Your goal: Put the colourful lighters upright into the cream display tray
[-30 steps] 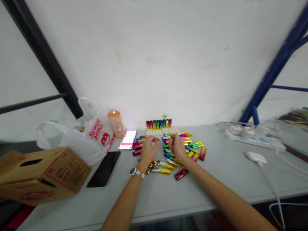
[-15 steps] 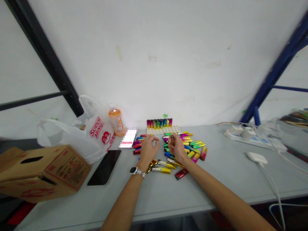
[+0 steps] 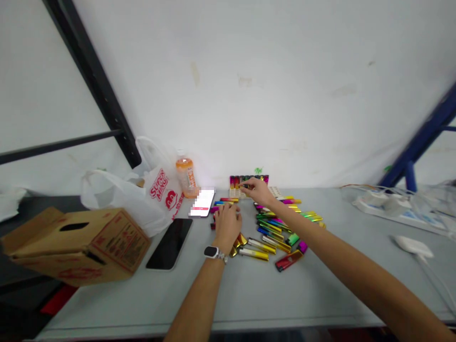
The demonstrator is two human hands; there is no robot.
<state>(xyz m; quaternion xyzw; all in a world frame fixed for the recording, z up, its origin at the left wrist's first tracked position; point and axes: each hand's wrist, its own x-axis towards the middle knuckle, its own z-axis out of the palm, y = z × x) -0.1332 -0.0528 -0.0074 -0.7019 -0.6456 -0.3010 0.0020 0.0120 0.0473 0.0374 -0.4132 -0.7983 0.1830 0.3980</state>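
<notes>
Lighters [image 3: 237,182] in shiny colours stand upright in a row along the back of a pale tray [image 3: 276,192], which sits near the wall [image 3: 245,104] on the grey table [image 3: 270,294]. The right hand [image 3: 257,189] reaches over the tray's middle, thumb and fingers nearly meeting at the front of that row; whether a lighter is between the fingertips is too small to tell. In front of the tray and to its left, the left hand [image 3: 228,223] rests palm down with its fingers loosely curled over loose lighters, and I cannot tell whether it grips one. More loose lighters lie flat in front of the tray and to its right, with a red lighter [image 3: 288,260] among those farthest from it. Left of the tray are a lit phone [image 3: 204,202], an orange drink bottle [image 3: 187,175], a white plastic bag [image 3: 156,197], a dark-screened phone [image 3: 170,244] and a cardboard box [image 3: 78,247]. Well to the tray's right are a power strip [image 3: 402,214] and a white adapter [image 3: 414,246].
</notes>
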